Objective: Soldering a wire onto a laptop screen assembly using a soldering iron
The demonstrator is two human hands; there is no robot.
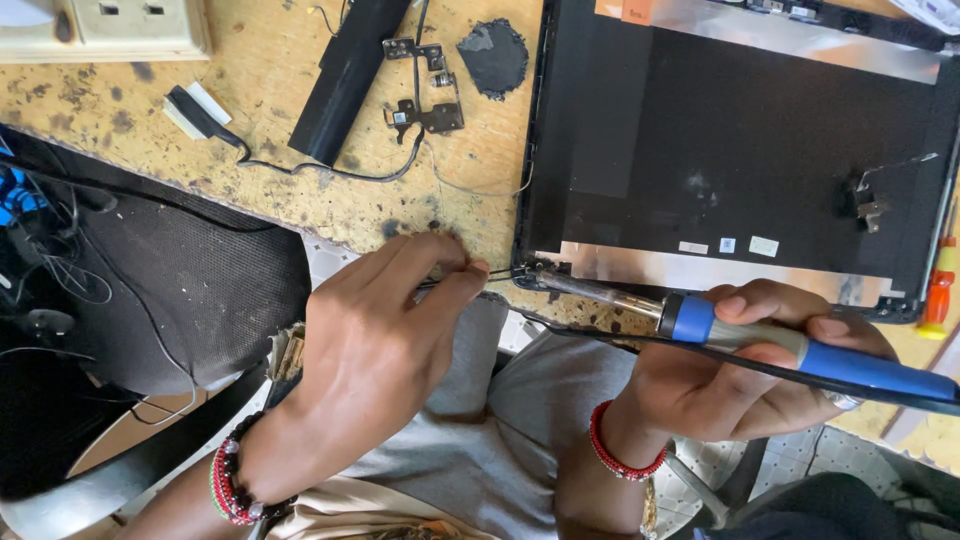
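My right hand (745, 365) grips a soldering iron with a blue and grey handle (800, 350); its metal tip (560, 283) rests at the near left corner of a black laptop lid shell (740, 150) lying inside-up on the wooden bench. My left hand (385, 335) pinches a thin dark wire or tool (497, 272) between thumb and fingers, its end pointing at that same corner, just left of the iron's tip. Both wrists wear red bead bracelets.
Behind the hands lie a black hinge cover bar (350, 75), a metal hinge bracket (425, 85) with thin cables, a black pad (493, 57) and a power socket block (105, 28). An orange screwdriver (938, 290) lies at the right. A black chair (190, 290) stands left.
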